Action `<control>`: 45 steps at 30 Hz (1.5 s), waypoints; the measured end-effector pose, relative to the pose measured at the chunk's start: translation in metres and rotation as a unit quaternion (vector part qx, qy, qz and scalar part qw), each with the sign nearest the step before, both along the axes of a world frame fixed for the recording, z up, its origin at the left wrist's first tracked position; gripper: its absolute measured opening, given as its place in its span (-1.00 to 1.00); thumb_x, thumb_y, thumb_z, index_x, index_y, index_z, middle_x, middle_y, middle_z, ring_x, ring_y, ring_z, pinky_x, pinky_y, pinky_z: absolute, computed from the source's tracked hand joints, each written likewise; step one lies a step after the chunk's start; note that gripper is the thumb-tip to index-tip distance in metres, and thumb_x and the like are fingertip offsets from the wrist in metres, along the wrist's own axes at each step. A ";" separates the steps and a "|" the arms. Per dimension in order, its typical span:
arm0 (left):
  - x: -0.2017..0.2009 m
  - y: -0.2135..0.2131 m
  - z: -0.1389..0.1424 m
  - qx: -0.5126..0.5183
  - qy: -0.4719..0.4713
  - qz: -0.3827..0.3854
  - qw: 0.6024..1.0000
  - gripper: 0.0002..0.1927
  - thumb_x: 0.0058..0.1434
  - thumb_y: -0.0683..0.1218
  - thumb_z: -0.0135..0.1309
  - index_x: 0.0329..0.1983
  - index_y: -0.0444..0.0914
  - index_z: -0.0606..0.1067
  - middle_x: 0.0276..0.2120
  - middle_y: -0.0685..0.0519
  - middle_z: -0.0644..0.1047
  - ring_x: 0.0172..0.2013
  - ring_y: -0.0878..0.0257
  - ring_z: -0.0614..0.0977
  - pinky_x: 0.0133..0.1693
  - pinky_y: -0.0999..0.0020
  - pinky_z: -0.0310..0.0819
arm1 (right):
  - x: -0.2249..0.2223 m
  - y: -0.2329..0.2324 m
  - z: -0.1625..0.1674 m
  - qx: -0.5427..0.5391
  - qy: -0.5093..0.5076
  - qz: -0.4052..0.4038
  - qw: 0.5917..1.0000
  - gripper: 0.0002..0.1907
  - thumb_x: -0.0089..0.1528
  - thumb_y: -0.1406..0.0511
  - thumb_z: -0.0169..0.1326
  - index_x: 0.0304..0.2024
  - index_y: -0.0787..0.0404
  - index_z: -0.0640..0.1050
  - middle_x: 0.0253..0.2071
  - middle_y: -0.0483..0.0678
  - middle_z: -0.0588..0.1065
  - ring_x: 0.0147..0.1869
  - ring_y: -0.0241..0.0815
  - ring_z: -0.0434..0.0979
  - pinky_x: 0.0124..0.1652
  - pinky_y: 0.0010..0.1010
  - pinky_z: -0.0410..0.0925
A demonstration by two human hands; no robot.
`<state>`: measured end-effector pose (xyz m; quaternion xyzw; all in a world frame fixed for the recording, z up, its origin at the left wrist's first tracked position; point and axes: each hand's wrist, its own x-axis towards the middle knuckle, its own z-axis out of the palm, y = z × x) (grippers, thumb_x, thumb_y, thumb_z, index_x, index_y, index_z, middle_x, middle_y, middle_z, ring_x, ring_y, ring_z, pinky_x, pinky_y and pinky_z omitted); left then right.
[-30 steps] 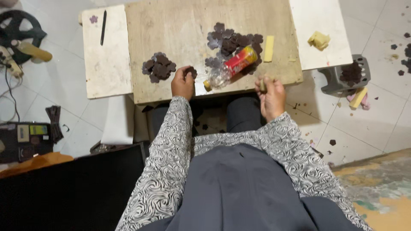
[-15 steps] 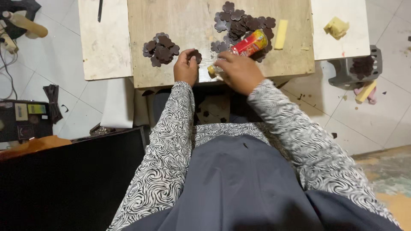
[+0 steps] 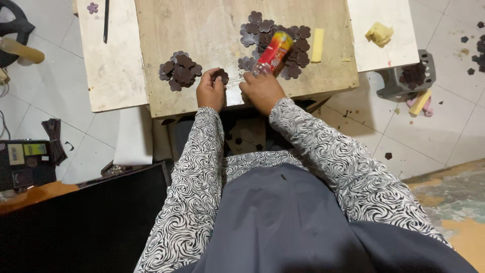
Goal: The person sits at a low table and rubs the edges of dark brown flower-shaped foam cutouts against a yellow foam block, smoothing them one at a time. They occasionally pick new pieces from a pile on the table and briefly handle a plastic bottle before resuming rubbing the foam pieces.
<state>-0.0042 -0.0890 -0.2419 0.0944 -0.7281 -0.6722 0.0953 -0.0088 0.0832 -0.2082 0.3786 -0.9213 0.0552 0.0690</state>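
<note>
At the near edge of the wooden worktop the left hand rests with its fingers curled, pinching a single dark brown flower-shaped cutout at its fingertips. Just beside it, the right hand lies knuckles up with its fingers folded around the lower end of a clear plastic bottle with a red and yellow label; the bottle lies tilted, its far end pointing away over the larger pile of flower cutouts, which spreads across the middle of the worktop. A smaller pile of the same dark cutouts sits just to the left of the left hand, close to but apart from the piece it holds. A pale yellow strip lies at the right edge of the larger pile. On the left, a white board butts against the worktop and carries a thin black rod and one purple flower piece. On the right, another white board bears a yellow lump. Beyond it, on the tiled floor, stands a small grey basket with dark pieces inside, and more dark cutouts are scattered near it. Both arms wear black-and-white swirl-patterned sleeves.
</note>
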 end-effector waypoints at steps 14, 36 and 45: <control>0.004 0.000 0.008 -0.048 -0.008 0.008 0.999 -0.73 0.38 -0.23 -0.02 0.13 -0.33 0.47 -0.09 -0.05 0.66 -0.16 0.30 0.70 -0.15 0.43 0.63 | -0.058 0.148 0.036 -0.619 -0.135 -0.210 0.744 -0.68 0.28 0.37 0.33 0.06 0.24 0.56 -0.01 -0.07 0.61 0.00 -0.31 0.66 -0.06 -0.43 0.55; 0.007 0.011 0.018 -0.117 0.001 0.031 0.993 -0.73 0.36 -0.22 0.00 0.11 -0.33 0.49 -0.11 -0.05 0.67 -0.12 0.27 0.71 -0.07 0.40 0.60 | -0.087 0.221 0.060 -0.651 -0.118 -0.206 0.720 -0.69 0.37 0.40 0.36 0.08 0.33 0.53 0.10 0.00 0.62 -0.07 -0.37 0.62 -0.14 -0.54 0.50; 0.013 0.009 0.027 -0.095 0.000 0.025 0.995 -0.73 0.36 -0.23 -0.01 0.11 -0.33 0.48 -0.13 -0.02 0.66 -0.16 0.30 0.70 -0.14 0.43 0.61 | -0.059 0.227 0.059 -0.671 -0.045 -0.352 0.651 -0.63 0.47 0.07 0.09 -0.25 0.22 0.55 -0.39 -0.14 0.48 -0.49 -0.44 0.33 -0.49 -0.57 0.25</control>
